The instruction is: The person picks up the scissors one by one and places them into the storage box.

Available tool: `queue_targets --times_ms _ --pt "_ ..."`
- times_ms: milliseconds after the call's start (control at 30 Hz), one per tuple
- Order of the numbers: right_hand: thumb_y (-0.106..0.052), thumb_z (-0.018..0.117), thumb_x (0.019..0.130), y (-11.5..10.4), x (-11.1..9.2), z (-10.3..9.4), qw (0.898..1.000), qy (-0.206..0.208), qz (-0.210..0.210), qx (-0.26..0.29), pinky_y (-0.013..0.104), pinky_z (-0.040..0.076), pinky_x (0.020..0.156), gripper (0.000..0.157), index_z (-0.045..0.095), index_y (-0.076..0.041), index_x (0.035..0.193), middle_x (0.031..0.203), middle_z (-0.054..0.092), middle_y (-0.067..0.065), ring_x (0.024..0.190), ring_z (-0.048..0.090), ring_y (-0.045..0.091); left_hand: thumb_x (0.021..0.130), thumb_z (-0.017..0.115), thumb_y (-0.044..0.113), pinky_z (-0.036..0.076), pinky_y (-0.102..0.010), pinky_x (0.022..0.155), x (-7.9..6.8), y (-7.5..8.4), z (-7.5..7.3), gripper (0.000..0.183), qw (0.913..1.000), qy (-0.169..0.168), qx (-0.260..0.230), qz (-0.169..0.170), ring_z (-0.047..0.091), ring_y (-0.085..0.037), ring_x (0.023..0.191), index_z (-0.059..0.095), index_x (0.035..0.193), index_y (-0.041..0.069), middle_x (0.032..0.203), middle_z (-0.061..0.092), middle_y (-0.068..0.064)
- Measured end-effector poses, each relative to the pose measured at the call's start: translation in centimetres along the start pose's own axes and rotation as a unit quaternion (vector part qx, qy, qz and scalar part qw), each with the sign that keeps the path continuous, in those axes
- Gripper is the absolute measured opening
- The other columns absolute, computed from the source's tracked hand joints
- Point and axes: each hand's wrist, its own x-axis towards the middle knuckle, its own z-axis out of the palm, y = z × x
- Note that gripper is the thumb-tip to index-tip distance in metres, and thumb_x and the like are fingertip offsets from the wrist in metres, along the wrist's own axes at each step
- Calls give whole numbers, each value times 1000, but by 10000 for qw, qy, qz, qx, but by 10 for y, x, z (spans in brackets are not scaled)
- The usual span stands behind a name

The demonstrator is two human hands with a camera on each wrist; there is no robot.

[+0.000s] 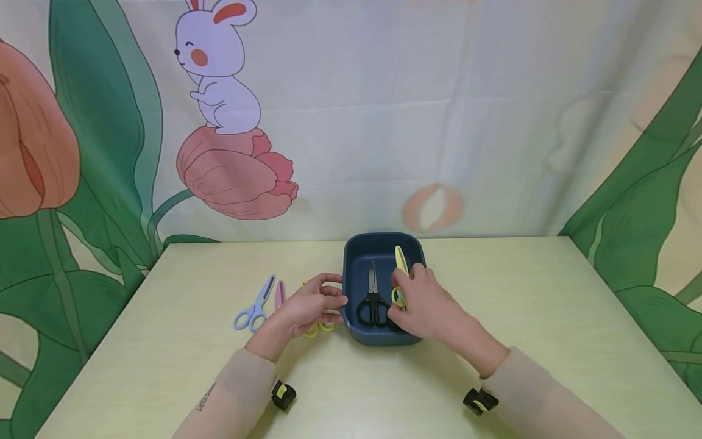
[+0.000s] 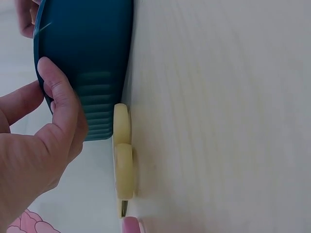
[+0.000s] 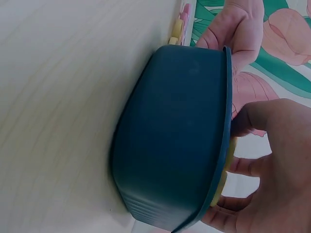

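A dark blue open box [image 1: 384,239] stands on the table. My right hand [image 1: 428,302] reaches over its right side and pinches yellow-handled scissors [image 1: 401,259], their pale yellow blade cover pointing away from me. Black-handled scissors [image 1: 373,299] lie inside the box, beside that hand, their metal blades pointing to the far end. My left hand [image 1: 309,305] rests its fingertips against the left rim, fingers slightly bent. Partly hidden beneath it, another yellow pair of scissors [image 1: 311,331] lies on the table, its handles [image 2: 124,170] close against the box.
Left of the box lie light blue scissors [image 1: 255,310] and a pink pair [image 1: 280,292], the latter partly covered by my left hand. A printed cloth [image 1: 356,122] with a rabbit and tulips hangs behind the pale table [image 1: 351,390].
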Motion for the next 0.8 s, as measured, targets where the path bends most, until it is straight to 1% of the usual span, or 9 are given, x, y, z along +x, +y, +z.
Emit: queue_targets --times_ms 133,267,400,500,633,733,800 --pt "-24 68 90 -1 2 3 9994 -267 -21 -228 37 45 67 23 58 -12 107 100 50 13 88 45 29 101 59 -4 60 -33 75 0 0 0 55 10000 12 -10 6 63 -22 80 34 150 -3 109 51 -14" --pt "-23 69 91 -3 3 7 9982 -537 -25 -284 38 44 66 20 58 -12 103 98 50 14 86 45 30 101 59 -4 60 -33 75 0 0 0 55 10000 14 -16 2 63 -22 80 34 150 -3 108 51 -14" --pt "-23 71 91 -5 6 10 9967 -739 120 -307 40 44 65 19 57 -13 100 96 49 13 84 46 30 101 59 -4 60 -34 76 0 0 0 56 10000 8 -27 -9 63 -23 80 33 150 -3 108 51 -14" --pt "-24 71 92 -5 10 11 9936 -1047 265 -341 41 45 67 18 57 -15 98 97 51 13 85 47 30 101 59 -4 60 -34 76 0 0 0 56 10000 9 -11 -17 63 -23 80 34 150 -3 108 51 -14" --pt "-24 70 93 -7 15 10 9886 -1417 359 -362 42 47 69 19 57 -14 100 100 52 15 84 51 30 101 59 -4 60 -33 76 1 -1 0 55 10000 19 3 -4 63 -22 80 34 150 -2 107 51 -14" --pt "-24 70 94 -9 15 8 9866 -1537 367 -396 42 48 67 20 57 -13 103 106 55 19 78 54 28 101 59 -4 60 -33 76 1 -2 0 56 10000 19 -2 12 63 -22 80 34 150 -2 107 51 -14" --pt "-24 71 95 -10 15 7 9862 -1559 350 -426 42 49 67 20 58 -12 104 107 57 21 76 55 27 101 59 -4 60 -33 76 1 -2 0 56 10000 22 2 13 63 -21 79 34 150 -2 108 51 -14"
